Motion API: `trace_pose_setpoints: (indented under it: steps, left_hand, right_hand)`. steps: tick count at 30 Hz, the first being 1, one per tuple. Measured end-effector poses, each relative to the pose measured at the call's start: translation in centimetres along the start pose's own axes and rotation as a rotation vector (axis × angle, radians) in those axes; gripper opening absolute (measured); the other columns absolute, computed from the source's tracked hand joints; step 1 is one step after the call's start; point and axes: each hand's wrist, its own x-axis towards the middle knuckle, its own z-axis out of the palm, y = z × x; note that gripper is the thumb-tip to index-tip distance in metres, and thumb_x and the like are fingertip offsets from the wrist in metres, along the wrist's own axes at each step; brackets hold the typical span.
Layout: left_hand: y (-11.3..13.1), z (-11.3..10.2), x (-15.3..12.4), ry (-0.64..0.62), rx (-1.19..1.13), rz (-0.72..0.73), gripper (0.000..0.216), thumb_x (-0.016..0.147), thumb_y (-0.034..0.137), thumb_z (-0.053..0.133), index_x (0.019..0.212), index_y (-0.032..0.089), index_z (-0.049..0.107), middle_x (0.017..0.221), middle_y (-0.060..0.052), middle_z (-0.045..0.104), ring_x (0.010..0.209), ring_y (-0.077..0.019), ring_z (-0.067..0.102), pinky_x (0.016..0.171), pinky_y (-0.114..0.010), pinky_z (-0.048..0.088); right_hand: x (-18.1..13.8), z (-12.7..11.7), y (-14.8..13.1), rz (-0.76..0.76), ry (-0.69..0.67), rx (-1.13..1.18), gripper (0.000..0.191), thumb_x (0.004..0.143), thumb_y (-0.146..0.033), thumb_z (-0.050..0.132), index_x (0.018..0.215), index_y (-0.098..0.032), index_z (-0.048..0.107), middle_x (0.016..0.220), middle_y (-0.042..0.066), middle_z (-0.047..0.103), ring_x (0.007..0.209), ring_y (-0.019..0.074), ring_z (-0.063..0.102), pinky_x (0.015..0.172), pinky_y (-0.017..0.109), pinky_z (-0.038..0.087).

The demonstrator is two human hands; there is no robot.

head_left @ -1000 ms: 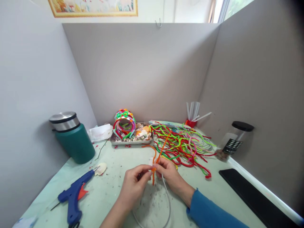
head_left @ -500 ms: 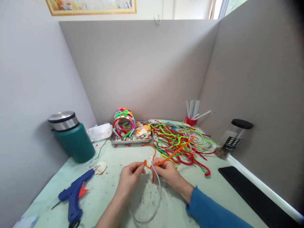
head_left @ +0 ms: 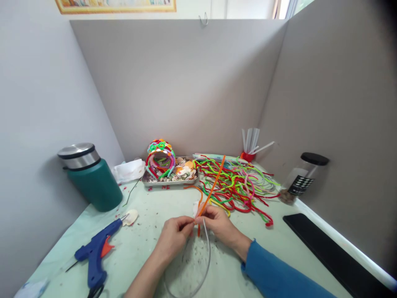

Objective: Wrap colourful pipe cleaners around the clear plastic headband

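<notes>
Pinching an orange pipe cleaner (head_left: pixel 214 186) beside a pale hoop (head_left: pixel 209 250), left hand (head_left: pixel 176 235) and right hand (head_left: pixel 222 227) probably keep it steady.

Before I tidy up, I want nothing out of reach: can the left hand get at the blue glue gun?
Probably yes: nothing visible stands between the left hand and the blue glue gun, though that hand appears to be pinching the orange pipe cleaner and would need freeing.
</notes>
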Motion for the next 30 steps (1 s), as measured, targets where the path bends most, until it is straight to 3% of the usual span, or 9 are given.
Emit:
trace_pose_setpoints:
  steps: [5,18,25,30]
  left_hand:
    - [0.7,0.2,-0.5,-0.040,0.055,0.061,0.023,0.072,0.025,0.049,0.066,0.015,0.069,0.052,0.002,0.055,0.051,-0.0108,0.042,0.049,-0.020,0.028]
    - [1.7,0.2,-1.0,-0.033,0.070,0.123,0.025,0.076,0.029,0.052,0.065,0.013,0.067,0.057,0.000,0.057,0.055,-0.0105,0.045,0.053,-0.020,0.032]
    - [1.3,0.2,-0.8,0.022,-0.158,0.150,0.021,0.076,0.027,0.055,0.094,0.016,0.055,0.059,0.003,0.056,0.053,-0.0096,0.047,0.051,-0.019,0.034]
    - [1.5,-0.1,-0.9,0.052,-0.230,0.155,0.019,0.078,0.028,0.054,0.090,0.015,0.059,0.065,0.000,0.057,0.058,-0.0101,0.049,0.054,-0.019,0.037]
  right_hand:
    - [0.0,0.0,-0.2,-0.073,-0.048,-0.047,0.017,0.064,-0.027,0.070,0.058,-0.016,0.060,0.064,0.000,0.054,0.063,0.0130,0.049,0.059,0.025,0.038]
    - [-0.1,-0.4,0.1,0.029,-0.095,0.071,0.016,0.072,-0.028,0.064,0.072,-0.014,0.056,0.061,-0.003,0.050,0.053,0.0087,0.042,0.051,0.021,0.032]
    - [0.0,-0.5,0.8,0.037,-0.031,0.166,0.015,0.074,-0.029,0.062,0.076,-0.015,0.056,0.059,-0.004,0.048,0.049,0.0071,0.038,0.046,0.020,0.028]
    - [0.1,-0.4,0.7,0.037,-0.002,0.147,0.015,0.073,-0.028,0.063,0.074,-0.015,0.055,0.059,-0.004,0.048,0.049,0.0077,0.039,0.047,0.021,0.029]
